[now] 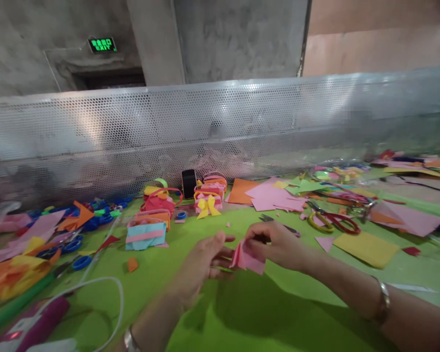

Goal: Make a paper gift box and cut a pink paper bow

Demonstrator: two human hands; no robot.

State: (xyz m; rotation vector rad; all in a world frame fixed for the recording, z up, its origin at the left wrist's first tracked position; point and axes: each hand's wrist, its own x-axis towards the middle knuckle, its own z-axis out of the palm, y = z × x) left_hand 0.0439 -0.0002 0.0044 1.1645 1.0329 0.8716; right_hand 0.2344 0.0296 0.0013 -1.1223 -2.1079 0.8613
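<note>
A folded piece of pink paper (248, 259) hangs over the green tabletop, with several pleat-like layers fanned on its left side. My right hand (273, 242) pinches its upper part between thumb and bent fingers. My left hand (210, 256) is open at the paper's left edge, thumb raised and fingers stretched out; whether the fingertips touch the paper is hard to tell. Just behind my right hand lie small scissors (291, 231) with a purplish handle. Beyond my hands stands a small pink folded-paper piece with a yellow bow (208, 207).
Left are a light-blue folded paper piece (145, 235), orange scraps and a purple tool (40, 322) with a white cord. Yellow-and-red-handled scissors (339, 222), a yellow sheet (366, 248) and pink sheets (275, 193) lie right. A perforated metal barrier (168, 122) runs behind.
</note>
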